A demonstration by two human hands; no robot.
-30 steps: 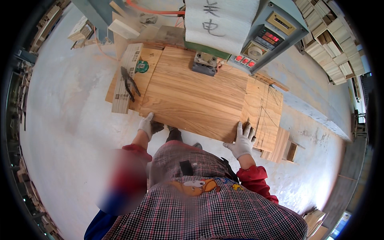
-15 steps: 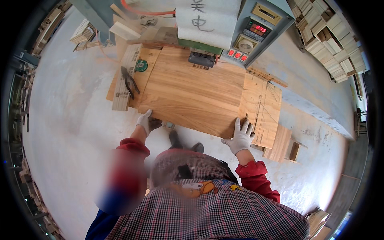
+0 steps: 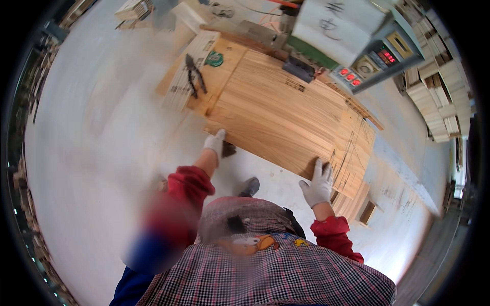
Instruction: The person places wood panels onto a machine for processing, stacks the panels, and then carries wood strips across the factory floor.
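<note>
A wide, light-brown wood panel [image 3: 275,112] lies flat on the machine's plywood worktable [image 3: 357,153], its near edge overhanging towards me. My left hand [image 3: 215,144], in a white glove with dark fingers, grips the panel's near left corner, thumb on top and fingers below the edge. At the near right corner rests my right hand [image 3: 319,184], gloved the same way, with fingers spread over the surface and thumb apart. A dark machine block [image 3: 298,69] stands over the panel's far edge. Black pliers [image 3: 195,76] lie on a pale board [image 3: 190,69] at the left.
A green round object [image 3: 214,58] sits near the pliers. At the far right is a grey control box [image 3: 380,56] with lit red switches and a display. A wooden guide strip [image 3: 352,102] runs behind the panel. Stacked wood pieces [image 3: 434,86] stand beyond.
My view has turned, shifting the machine rightward in the picture. The panel has slid slightly towards me, away from the guide strip, with both hands still at its near corners.
</note>
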